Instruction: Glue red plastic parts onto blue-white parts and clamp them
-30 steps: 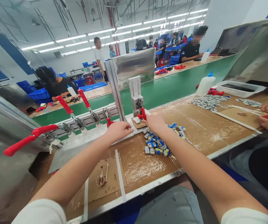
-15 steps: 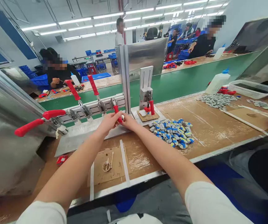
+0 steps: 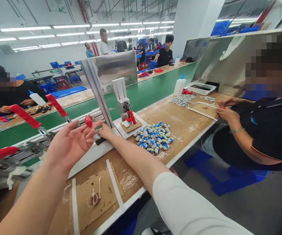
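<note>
My left hand (image 3: pixel 73 143) is turned palm up beside the toggle clamp, its fingers loosely spread and grasping nothing. The clamp's red handle (image 3: pixel 89 121) stands among its fingertips, end toward me. Low at the clamp's base, my right hand (image 3: pixel 106 132) has its fingers drawn together; whatever they pinch is hidden. Further left on the same metal rail are more toggle clamps with red handles (image 3: pixel 24 116). Right of my right hand, a single clamp fixture (image 3: pixel 121 101) with a red handle stands on a white plate. A pile of small grey, blue and yellow blocks (image 3: pixel 154 137) lies beside it.
Cardboard (image 3: pixel 87 186) between white strips holds a small cup (image 3: pixel 93 199) and a cotton swab. To the right, a co-worker's hands (image 3: pixel 226 109) work near grey pieces (image 3: pixel 183 100), a glue bottle (image 3: pixel 179 85) and a white basket (image 3: pixel 201 88). A metal post (image 3: pixel 95 88) rises behind my hands.
My view has swung right, bringing the co-worker into sight. My left hand has come off the clamp and opened palm up. The clamp's handle has risen; my right hand remains by its base.
</note>
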`<state>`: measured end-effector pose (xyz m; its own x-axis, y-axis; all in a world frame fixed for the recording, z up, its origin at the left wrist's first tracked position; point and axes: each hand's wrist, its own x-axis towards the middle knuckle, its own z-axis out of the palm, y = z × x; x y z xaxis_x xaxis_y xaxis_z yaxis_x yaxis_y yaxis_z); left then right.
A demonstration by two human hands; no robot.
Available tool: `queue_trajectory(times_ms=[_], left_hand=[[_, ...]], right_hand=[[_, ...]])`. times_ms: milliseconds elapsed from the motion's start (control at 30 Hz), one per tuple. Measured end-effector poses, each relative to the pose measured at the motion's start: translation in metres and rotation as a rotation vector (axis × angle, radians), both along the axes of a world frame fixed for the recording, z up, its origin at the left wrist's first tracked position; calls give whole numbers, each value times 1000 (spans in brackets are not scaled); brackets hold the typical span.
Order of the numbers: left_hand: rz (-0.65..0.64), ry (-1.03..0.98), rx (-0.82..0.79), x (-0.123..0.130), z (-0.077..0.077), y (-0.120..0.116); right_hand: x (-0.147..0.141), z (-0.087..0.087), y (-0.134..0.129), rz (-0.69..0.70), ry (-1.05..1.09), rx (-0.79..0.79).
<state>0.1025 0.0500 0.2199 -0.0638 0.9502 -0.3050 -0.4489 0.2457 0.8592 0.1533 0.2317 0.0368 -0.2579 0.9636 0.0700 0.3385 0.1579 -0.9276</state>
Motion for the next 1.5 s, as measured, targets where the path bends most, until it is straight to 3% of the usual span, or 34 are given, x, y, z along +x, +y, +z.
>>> queue_trajectory(times_ms=[133, 267, 333, 400, 500, 567, 633, 700, 767, 867, 933, 1000, 1100, 1200, 1333, 1500], left_hand=[[-25, 403, 58, -44, -25, -33], [-18, 1023, 39, -106, -41, -98], [-90, 1412, -128, -134, -48, -129], [-166, 1763, -383, -159, -61, -151], [-215, 1997, -667, -191, -93, -168], [-202, 2009, -686, -205, -116, -171], [-143, 1989, -662, -211, -132, -172], [-70, 1948, -613, -210, -143, -173], [11, 1861, -482, -203, -150, -170], [96, 1567, -166, -183, -159, -154], [76, 1363, 38, -164, -165, -133], [7, 1271, 219, -143, -170, -107], [-70, 1173, 387, -117, -180, -72], [-84, 891, 345, -104, -196, -53], [-115, 673, 276, -104, -217, -51], [-124, 734, 306, -108, -217, -56]], right_hand=[[6, 4, -13, -42, 182, -30], [17, 5, -49, -48, 343, -133], [21, 6, -66, -32, 424, -164], [24, 11, -80, -1, 686, -111], [24, 25, -102, 260, 759, 37], [24, 35, -115, 359, 698, 126], [26, 38, -123, 358, 660, 192], [31, 35, -128, 330, 619, 244], [40, 26, -132, 405, 483, 309], [53, 11, -146, 787, 99, 435], [56, 4, -159, 1024, -142, 509], [52, -1, -171, 1121, -298, 571], [43, -3, -181, 1129, -413, 645], [38, -5, -185, 1151, -406, 692], [40, -8, -182, 1141, -287, 638], [47, -8, -174, 1095, -172, 462]])
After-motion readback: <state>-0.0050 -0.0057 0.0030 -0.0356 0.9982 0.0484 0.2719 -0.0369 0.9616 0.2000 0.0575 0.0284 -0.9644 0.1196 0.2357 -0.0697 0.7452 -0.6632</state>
